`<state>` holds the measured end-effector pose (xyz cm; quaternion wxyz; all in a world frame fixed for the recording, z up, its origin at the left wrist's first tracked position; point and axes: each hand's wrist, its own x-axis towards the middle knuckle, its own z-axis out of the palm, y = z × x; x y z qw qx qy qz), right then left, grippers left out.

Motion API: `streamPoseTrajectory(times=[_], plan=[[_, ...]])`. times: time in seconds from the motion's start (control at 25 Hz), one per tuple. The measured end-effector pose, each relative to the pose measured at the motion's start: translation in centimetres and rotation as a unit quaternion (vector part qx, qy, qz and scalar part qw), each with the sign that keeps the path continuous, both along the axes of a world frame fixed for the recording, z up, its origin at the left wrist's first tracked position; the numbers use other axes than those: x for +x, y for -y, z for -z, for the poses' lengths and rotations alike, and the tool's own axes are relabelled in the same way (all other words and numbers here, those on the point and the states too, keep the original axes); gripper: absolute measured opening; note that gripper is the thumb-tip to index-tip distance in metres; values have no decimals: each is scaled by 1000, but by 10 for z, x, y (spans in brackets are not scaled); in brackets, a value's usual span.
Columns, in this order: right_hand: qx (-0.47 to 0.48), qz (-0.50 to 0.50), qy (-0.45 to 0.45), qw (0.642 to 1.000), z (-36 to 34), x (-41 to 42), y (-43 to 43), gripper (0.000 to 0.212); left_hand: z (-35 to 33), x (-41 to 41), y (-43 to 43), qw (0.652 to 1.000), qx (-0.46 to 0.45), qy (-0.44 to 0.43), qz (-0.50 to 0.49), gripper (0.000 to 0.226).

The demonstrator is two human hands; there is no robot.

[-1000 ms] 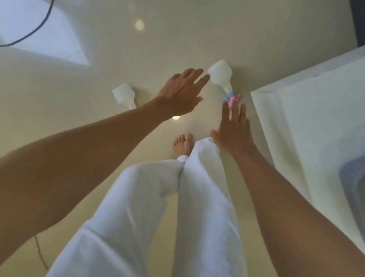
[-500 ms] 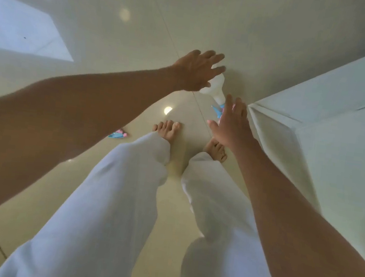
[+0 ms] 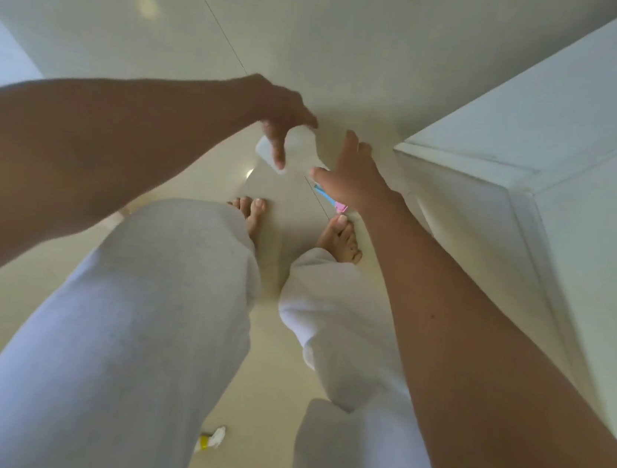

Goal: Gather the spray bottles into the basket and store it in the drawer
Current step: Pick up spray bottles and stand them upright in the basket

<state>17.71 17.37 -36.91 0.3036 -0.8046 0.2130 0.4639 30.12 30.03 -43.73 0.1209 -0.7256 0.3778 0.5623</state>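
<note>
A white spray bottle (image 3: 298,151) with a blue and pink nozzle lies on the pale floor just ahead of my bare feet. My left hand (image 3: 279,113) hovers over its body with the fingers curved downward and apart, thumb near the bottle's base. My right hand (image 3: 349,172) is open just right of it, covering part of the neck, with the nozzle showing below the palm. Neither hand is closed on the bottle. A second spray bottle part (image 3: 212,441), white with a yellow band, peeks out on the floor behind my legs. No basket is in view.
A white cabinet (image 3: 534,152) rises at the right, its corner close to my right hand. My legs in white trousers (image 3: 157,312) fill the lower middle. Glossy cream floor tiles (image 3: 293,29) stretch ahead and to the left.
I have stepped closer and bent lower. Both hands came down around the white bottle, the left curling over its body. The blue-pink item on the floor at left has left the view.
</note>
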Motion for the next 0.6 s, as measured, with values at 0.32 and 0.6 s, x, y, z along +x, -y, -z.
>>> streamPoseTrajectory(times=[0.32, 0.6], plan=[[-1, 169, -3, 986, -117, -53, -34, 53, -129, -66, -103, 962, -36, 74, -259, 108], [93, 493, 195, 843, -351, -73, -73, 53, -355, -146, -107, 788, -306, 220, -487, 95]])
